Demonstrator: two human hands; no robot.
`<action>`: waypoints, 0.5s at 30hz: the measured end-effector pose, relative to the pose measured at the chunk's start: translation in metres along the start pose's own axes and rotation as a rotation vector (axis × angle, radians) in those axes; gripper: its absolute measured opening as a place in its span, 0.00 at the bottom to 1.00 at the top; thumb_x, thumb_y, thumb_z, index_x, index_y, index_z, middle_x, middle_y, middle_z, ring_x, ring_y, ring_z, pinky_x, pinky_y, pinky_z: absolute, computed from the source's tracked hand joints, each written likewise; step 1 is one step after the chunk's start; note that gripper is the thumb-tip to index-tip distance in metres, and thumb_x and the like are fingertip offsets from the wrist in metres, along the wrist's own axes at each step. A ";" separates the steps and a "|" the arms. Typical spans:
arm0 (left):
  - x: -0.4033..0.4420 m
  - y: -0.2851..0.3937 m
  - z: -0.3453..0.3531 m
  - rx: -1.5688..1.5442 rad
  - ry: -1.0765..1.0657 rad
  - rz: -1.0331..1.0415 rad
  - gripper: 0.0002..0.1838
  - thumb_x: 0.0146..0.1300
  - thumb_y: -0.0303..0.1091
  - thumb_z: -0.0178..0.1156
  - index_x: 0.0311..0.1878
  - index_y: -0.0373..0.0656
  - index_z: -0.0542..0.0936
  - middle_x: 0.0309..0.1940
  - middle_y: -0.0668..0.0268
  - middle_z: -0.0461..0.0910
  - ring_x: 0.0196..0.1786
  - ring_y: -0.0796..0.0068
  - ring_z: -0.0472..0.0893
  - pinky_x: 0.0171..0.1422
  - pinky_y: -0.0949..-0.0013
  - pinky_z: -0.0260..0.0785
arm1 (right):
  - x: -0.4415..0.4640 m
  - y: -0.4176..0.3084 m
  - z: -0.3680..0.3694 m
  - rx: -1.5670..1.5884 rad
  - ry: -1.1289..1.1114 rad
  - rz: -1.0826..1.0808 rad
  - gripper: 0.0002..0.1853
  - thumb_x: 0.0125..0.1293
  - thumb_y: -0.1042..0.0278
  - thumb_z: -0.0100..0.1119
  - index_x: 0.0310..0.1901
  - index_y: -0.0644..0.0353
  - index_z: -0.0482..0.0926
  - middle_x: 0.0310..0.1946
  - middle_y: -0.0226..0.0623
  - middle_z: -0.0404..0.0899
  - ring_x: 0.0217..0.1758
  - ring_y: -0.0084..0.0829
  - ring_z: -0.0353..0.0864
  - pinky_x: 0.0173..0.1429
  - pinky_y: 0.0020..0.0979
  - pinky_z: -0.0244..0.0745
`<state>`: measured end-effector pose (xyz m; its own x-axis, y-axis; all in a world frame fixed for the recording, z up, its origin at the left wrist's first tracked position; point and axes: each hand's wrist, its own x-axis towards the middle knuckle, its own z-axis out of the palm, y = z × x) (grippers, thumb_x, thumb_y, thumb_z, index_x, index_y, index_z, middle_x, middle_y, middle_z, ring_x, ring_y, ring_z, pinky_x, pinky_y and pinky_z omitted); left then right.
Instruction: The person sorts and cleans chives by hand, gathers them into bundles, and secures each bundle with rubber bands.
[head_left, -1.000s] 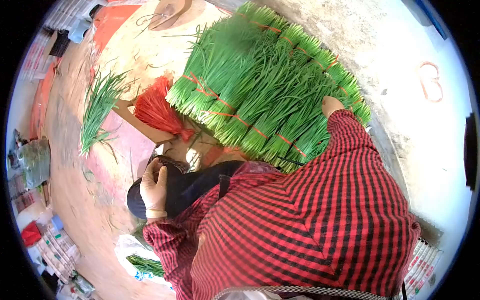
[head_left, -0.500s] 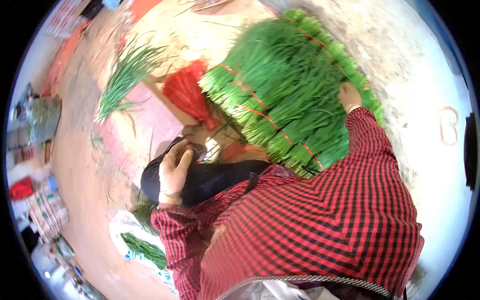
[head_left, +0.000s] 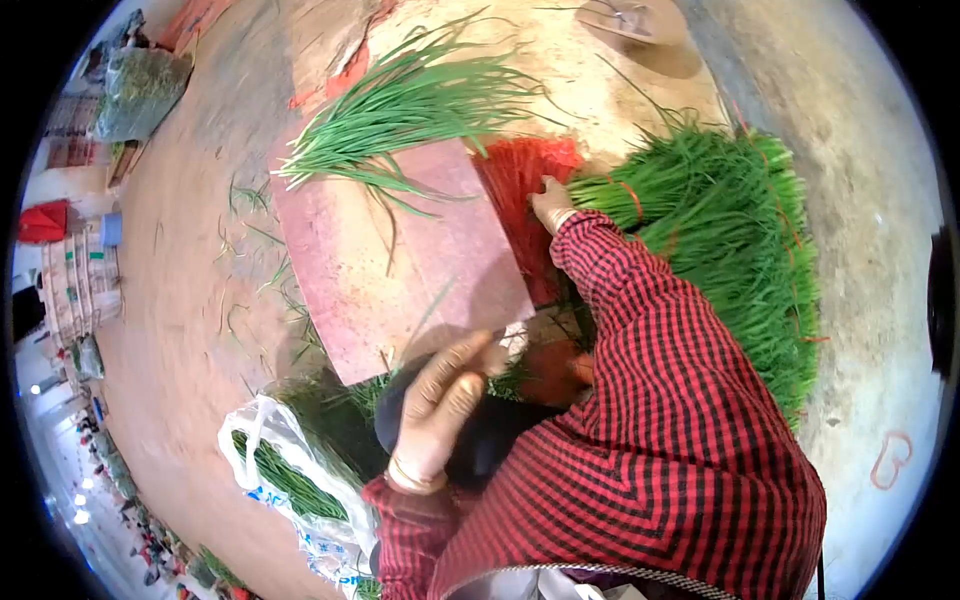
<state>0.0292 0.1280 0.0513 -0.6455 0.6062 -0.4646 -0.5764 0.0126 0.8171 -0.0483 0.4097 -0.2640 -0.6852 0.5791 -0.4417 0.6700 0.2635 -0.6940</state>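
Observation:
My right hand [head_left: 551,205] is at the upper right edge of a bundle of red strands [head_left: 525,215], its fingertips pinched on the strands. Just right of it lie tied bunches of long green stalks [head_left: 710,210] with red bands round them. My left hand [head_left: 435,410] is raised above my dark-clad knee, thumb and fingers apart, with nothing clear between them; its fingertips are blurred. Loose green stalks [head_left: 400,115] lie across the far edge of a pinkish board [head_left: 390,270], left of the red strands.
A white plastic bag [head_left: 355,510] with green stalks inside stands at the lower left. Scraps of stalk litter the floor [head_left: 190,300]. A round, flat object [head_left: 635,20] lies at the top. Wrapped greens [head_left: 145,90] and crates [head_left: 75,280] stand at the far left.
My right hand has moved left from the far side of the green bunches to the red strands. The view has swung left. My left hand stays raised near my knee.

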 end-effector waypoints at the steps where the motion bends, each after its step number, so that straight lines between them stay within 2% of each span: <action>1: 0.000 0.002 -0.002 -0.003 -0.039 -0.024 0.24 0.70 0.27 0.56 0.68 0.33 0.68 0.57 0.58 0.78 0.60 0.69 0.76 0.69 0.67 0.64 | 0.006 -0.003 0.010 0.026 0.051 0.030 0.28 0.58 0.69 0.64 0.60 0.68 0.71 0.50 0.49 0.81 0.51 0.40 0.82 0.55 0.35 0.76; 2: -0.001 0.005 -0.003 -0.029 -0.076 -0.086 0.26 0.71 0.27 0.55 0.69 0.33 0.65 0.60 0.57 0.75 0.64 0.70 0.73 0.71 0.67 0.62 | 0.011 -0.006 0.018 0.025 0.042 0.026 0.28 0.58 0.69 0.64 0.60 0.68 0.71 0.50 0.49 0.81 0.51 0.40 0.82 0.55 0.35 0.76; 4: 0.000 0.000 -0.005 -0.101 -0.116 -0.100 0.26 0.71 0.27 0.55 0.70 0.32 0.64 0.61 0.58 0.74 0.65 0.71 0.72 0.72 0.68 0.59 | 0.025 0.006 0.036 0.458 -0.052 0.127 0.19 0.58 0.70 0.64 0.51 0.67 0.77 0.36 0.41 0.82 0.35 0.32 0.81 0.39 0.31 0.77; 5: 0.000 0.001 -0.006 -0.122 -0.131 -0.129 0.26 0.71 0.26 0.54 0.70 0.32 0.64 0.62 0.59 0.74 0.65 0.71 0.72 0.72 0.68 0.58 | 0.035 0.017 0.044 0.453 -0.056 0.131 0.19 0.58 0.70 0.64 0.51 0.67 0.77 0.36 0.41 0.82 0.35 0.32 0.81 0.39 0.31 0.77; 6: 0.002 0.002 -0.006 -0.171 -0.138 -0.147 0.27 0.71 0.26 0.54 0.71 0.32 0.63 0.62 0.59 0.74 0.65 0.72 0.72 0.73 0.68 0.57 | 0.041 0.021 0.048 0.365 -0.039 0.075 0.16 0.57 0.70 0.64 0.46 0.66 0.79 0.31 0.37 0.80 0.30 0.28 0.78 0.33 0.30 0.73; 8: 0.004 0.002 -0.004 -0.177 -0.131 -0.146 0.26 0.71 0.26 0.54 0.70 0.32 0.64 0.61 0.59 0.74 0.65 0.72 0.72 0.72 0.68 0.58 | 0.043 0.038 0.051 0.409 -0.018 0.039 0.07 0.62 0.68 0.63 0.37 0.63 0.81 0.23 0.31 0.77 0.23 0.23 0.73 0.26 0.28 0.66; 9: 0.004 0.002 -0.003 -0.174 -0.127 -0.139 0.25 0.71 0.26 0.54 0.69 0.32 0.65 0.60 0.59 0.75 0.64 0.73 0.73 0.71 0.68 0.60 | 0.041 0.038 0.048 0.409 -0.015 0.044 0.07 0.62 0.68 0.63 0.37 0.63 0.81 0.23 0.31 0.77 0.23 0.23 0.73 0.26 0.28 0.66; 10: 0.005 0.000 -0.003 -0.174 -0.130 -0.144 0.25 0.71 0.26 0.54 0.69 0.32 0.65 0.60 0.59 0.75 0.64 0.73 0.73 0.71 0.68 0.60 | 0.038 0.038 0.044 0.436 0.002 0.004 0.11 0.65 0.65 0.59 0.42 0.65 0.81 0.29 0.39 0.81 0.30 0.29 0.78 0.37 0.30 0.70; 11: 0.007 -0.004 -0.003 -0.045 -0.060 -0.126 0.23 0.70 0.25 0.54 0.67 0.33 0.68 0.60 0.59 0.75 0.62 0.71 0.74 0.69 0.68 0.62 | 0.034 0.039 0.038 0.464 0.022 -0.035 0.15 0.68 0.63 0.56 0.47 0.67 0.81 0.35 0.47 0.85 0.38 0.35 0.83 0.47 0.33 0.75; 12: 0.011 -0.005 0.000 0.085 0.005 -0.105 0.22 0.69 0.24 0.54 0.66 0.33 0.70 0.60 0.58 0.76 0.61 0.70 0.75 0.67 0.68 0.65 | -0.006 0.007 0.008 0.378 0.051 -0.181 0.16 0.72 0.61 0.52 0.45 0.68 0.81 0.34 0.47 0.85 0.38 0.31 0.83 0.47 0.32 0.74; 13: 0.025 0.008 0.004 0.744 0.002 0.213 0.20 0.62 0.21 0.57 0.59 0.38 0.76 0.55 0.58 0.78 0.60 0.59 0.77 0.68 0.63 0.65 | -0.032 -0.007 -0.014 0.310 -0.082 -0.147 0.17 0.73 0.61 0.53 0.46 0.68 0.81 0.35 0.46 0.85 0.39 0.29 0.83 0.49 0.30 0.75; 14: 0.037 0.009 0.012 0.944 -0.005 0.275 0.19 0.60 0.24 0.59 0.57 0.39 0.77 0.54 0.59 0.79 0.60 0.58 0.77 0.69 0.59 0.63 | -0.059 0.001 -0.018 0.385 -0.112 -0.306 0.17 0.73 0.59 0.54 0.48 0.66 0.81 0.37 0.44 0.85 0.41 0.28 0.83 0.52 0.29 0.75; 15: 0.049 0.010 0.022 1.142 -0.011 0.345 0.19 0.58 0.28 0.61 0.55 0.40 0.79 0.53 0.60 0.79 0.60 0.56 0.76 0.70 0.56 0.62 | -0.086 -0.002 -0.028 0.403 -0.190 -0.324 0.17 0.73 0.60 0.54 0.51 0.66 0.80 0.40 0.45 0.85 0.42 0.28 0.83 0.53 0.29 0.76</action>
<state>0.0026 0.1751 0.0442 -0.6715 0.7230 -0.1622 0.4095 0.5446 0.7320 0.0177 0.3808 -0.2086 -0.9025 0.3586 -0.2384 0.2799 0.0677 -0.9577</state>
